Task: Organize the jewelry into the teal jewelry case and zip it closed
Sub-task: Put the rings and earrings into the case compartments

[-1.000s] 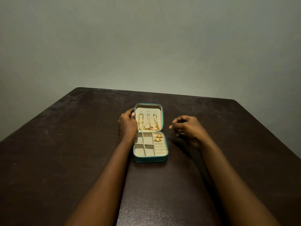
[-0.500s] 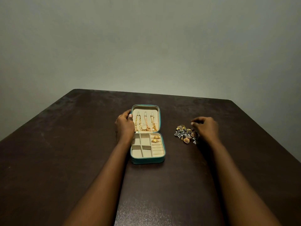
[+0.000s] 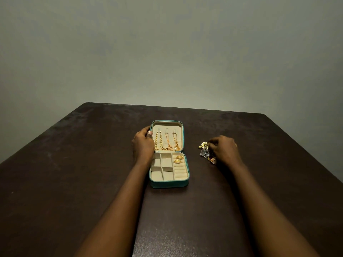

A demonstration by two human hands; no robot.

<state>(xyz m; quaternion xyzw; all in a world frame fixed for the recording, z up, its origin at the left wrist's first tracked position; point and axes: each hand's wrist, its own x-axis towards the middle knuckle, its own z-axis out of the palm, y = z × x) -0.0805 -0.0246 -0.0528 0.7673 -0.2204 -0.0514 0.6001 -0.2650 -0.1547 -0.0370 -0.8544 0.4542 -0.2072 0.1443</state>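
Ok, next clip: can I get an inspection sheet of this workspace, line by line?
Surface: dark brown table, scuffed in patches.
Job's things: teal jewelry case open. Three gold chains sit in its lid. Two gold domed pieces lie in the far right compartment, and the other compartments look bare. A loose jewelry pile lies on the table to the right of the case, apart from it.
Clutter: nothing seen.
Grippers: left hand grips the lid's left edge. Right hand is at the pile with fingers curled; a pinch cannot be confirmed.
Cables: nothing seen.
Surroundings: plain grey-green wall behind the table.
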